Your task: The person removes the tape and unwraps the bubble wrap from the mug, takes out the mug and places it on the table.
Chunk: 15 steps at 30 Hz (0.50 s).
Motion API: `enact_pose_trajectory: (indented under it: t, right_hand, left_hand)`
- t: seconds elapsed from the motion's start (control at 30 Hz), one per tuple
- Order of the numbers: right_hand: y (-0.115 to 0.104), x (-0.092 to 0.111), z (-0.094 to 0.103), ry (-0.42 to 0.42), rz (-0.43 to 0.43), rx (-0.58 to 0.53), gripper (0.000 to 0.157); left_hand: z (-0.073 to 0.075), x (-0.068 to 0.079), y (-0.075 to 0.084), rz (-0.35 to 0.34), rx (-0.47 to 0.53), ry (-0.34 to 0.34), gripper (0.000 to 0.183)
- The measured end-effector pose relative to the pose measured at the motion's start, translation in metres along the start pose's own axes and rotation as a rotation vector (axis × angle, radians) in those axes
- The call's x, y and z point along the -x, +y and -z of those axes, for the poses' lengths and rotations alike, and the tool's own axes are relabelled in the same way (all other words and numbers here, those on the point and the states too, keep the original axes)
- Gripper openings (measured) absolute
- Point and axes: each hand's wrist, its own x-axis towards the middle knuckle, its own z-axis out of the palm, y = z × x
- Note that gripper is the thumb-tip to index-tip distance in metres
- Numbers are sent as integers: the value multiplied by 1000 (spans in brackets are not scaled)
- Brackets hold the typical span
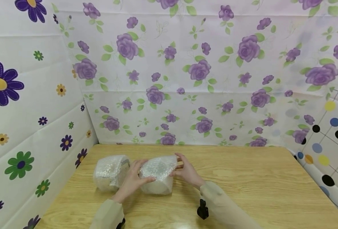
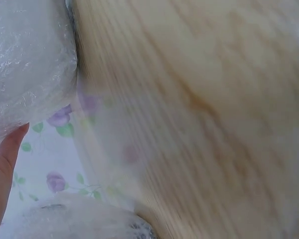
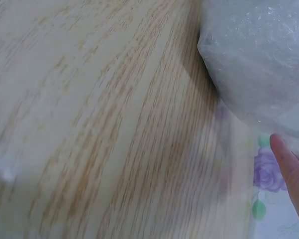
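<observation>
One bench [image 1: 243,178] carries two bubble-wrapped bundles: a left bundle [image 1: 107,175] and, beside it, a right bundle [image 1: 158,183]. The left hand [image 1: 133,178] and right hand [image 1: 188,171], two total, grip the right bundle from opposite sides, thumbs and fingers parted, partly curled.

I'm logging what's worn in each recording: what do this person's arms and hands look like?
The left hand and right hand are ungloved. The left sleeve and right sleeve are long, loose and pale beige, without visible markings. Small black fittings show beside both; no cables are visible.
</observation>
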Motion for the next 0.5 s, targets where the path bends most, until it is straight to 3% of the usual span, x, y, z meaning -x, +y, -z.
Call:
enact_pose_trajectory:
  t: [0.27,0.5]
  right_hand:
    - [6,8,10,59,-6,64,86]
    - [5,15,17,115,-24,40,85]
  left_hand:
    - [-5,-9,7,25,58,-45,79]
    - [-12,-19,13,53,65,-60,77]
